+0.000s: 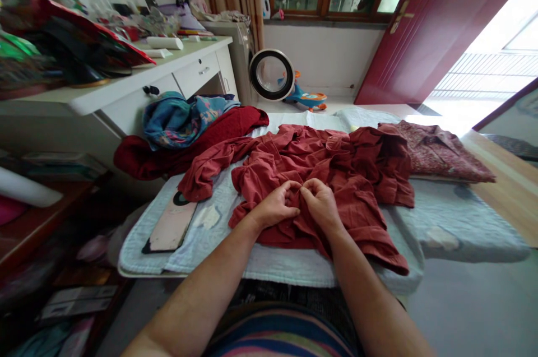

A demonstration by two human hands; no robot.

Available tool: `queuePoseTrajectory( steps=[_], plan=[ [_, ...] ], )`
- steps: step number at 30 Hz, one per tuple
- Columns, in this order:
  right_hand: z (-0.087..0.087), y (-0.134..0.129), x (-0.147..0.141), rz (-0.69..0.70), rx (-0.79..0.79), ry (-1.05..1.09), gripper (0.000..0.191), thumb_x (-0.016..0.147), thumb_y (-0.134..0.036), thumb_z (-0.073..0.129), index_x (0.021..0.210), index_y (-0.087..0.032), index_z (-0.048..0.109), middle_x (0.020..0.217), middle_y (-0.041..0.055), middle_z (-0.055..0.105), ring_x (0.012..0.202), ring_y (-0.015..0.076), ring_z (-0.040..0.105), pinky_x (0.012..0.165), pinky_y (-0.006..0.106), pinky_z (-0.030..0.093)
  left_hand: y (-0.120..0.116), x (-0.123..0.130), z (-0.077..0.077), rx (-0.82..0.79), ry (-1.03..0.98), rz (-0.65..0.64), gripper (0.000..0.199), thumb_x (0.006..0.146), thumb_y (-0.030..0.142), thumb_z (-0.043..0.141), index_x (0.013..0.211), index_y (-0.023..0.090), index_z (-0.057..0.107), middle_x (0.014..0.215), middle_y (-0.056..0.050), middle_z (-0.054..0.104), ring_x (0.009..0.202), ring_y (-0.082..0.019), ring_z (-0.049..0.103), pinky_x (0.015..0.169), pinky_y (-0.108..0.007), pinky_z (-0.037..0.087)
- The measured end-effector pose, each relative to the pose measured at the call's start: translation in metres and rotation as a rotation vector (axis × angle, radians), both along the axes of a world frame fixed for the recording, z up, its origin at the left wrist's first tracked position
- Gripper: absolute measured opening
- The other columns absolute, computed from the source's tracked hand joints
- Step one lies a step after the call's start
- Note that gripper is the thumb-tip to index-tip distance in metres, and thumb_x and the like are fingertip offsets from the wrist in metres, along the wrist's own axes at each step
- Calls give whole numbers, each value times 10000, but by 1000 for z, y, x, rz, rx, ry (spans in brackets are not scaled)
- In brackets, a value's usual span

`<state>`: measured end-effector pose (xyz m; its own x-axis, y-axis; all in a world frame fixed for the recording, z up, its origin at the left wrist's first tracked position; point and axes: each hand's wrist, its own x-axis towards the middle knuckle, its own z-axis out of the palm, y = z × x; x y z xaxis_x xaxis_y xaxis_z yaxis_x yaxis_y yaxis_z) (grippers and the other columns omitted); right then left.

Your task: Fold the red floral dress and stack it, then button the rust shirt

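A rust-red long-sleeved garment, seemingly a shirt, lies crumpled across a pale blue cloth cover. My left hand and my right hand meet over its front part. Both pinch the fabric, fingertips almost touching each other; whether a button sits between them is too small to make out. One sleeve stretches out to the left, its cuff near a flat phone-like object with a dark round part.
A folded patterned shirt lies at the right. Dark red cloth and a blue floral cloth are heaped at the left, beside a white desk. Beyond stand a washing machine with its round door open and a blue-orange toy.
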<state>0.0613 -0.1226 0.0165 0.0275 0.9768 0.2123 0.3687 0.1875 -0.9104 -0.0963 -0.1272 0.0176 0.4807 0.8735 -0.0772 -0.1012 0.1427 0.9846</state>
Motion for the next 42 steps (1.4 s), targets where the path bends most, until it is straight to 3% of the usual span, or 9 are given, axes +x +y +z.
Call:
queuePoseTrajectory(
  steps=[4, 9, 15, 21, 26, 30, 34, 39, 42],
  plan=[
    [2, -1, 2, -36, 34, 161, 170, 814, -362, 568, 762, -201, 572, 691, -12, 571, 637, 133, 503, 620, 246, 413, -4, 1, 4, 8, -53, 29, 595, 615, 74, 690, 1181, 184, 540, 1081, -55, 622, 971, -164, 610, 743, -227, 485],
    [6, -3, 3, -73, 46, 284, 173, 810, -371, 592, 788, -202, 566, 717, -17, 563, 651, 129, 500, 624, 241, 417, -8, 2, 13, -68, -153, 126, 567, 620, 75, 673, 1166, 188, 569, 1130, -54, 635, 967, -150, 613, 786, -232, 473],
    [2, -3, 1, 98, -48, 257, 167, 792, -361, 601, 752, -203, 567, 652, -33, 525, 583, 112, 443, 551, 230, 368, -5, 0, 9, -133, -207, 293, 514, 616, 192, 761, 1094, 168, 573, 941, -19, 663, 825, -125, 614, 778, -252, 472],
    [1, 0, 1, 213, -167, 223, 120, 726, -316, 581, 737, -197, 581, 616, -44, 525, 528, 97, 424, 497, 219, 337, -5, 4, 4, 146, 73, 445, 251, 715, 273, 695, 927, 156, 628, 829, 2, 634, 740, -114, 569, 721, -236, 455],
    [-2, 1, 1, 209, -198, 257, 103, 730, -295, 567, 760, -197, 583, 595, -49, 529, 503, 94, 426, 479, 215, 322, -8, 7, 6, 313, 238, 423, 151, 725, 169, 605, 872, 157, 637, 752, 15, 590, 665, -100, 511, 632, -208, 419],
    [-5, 1, 2, 209, -200, 253, 105, 750, -300, 569, 773, -199, 584, 609, -44, 536, 517, 98, 436, 489, 216, 334, -10, 8, 7, 244, 174, 371, 171, 705, 167, 596, 874, 155, 612, 663, 48, 501, 593, -82, 439, 543, -191, 347],
    [-5, 1, 3, 209, -186, 248, 115, 764, -317, 579, 783, -203, 585, 620, -44, 528, 535, 103, 431, 497, 218, 336, -12, 6, 9, 207, 174, 333, 170, 705, 189, 608, 870, 149, 624, 662, 44, 517, 589, -83, 438, 538, -196, 335],
    [-2, 1, 4, 236, -182, 270, 135, 774, -335, 588, 783, -200, 576, 637, -48, 507, 544, 100, 407, 509, 223, 321, -9, 4, 9, 136, 67, 305, 237, 822, 385, 593, 837, 150, 612, 711, 19, 586, 575, -81, 473, 546, -206, 363],
    [-2, 1, 4, 265, -146, 250, 137, 782, -331, 588, 779, -195, 583, 681, -34, 535, 599, 109, 443, 560, 228, 354, -6, 5, 5, 68, -4, 330, 264, 800, 415, 628, 838, 156, 589, 702, 28, 587, 540, -71, 474, 524, -199, 363]
  ],
)
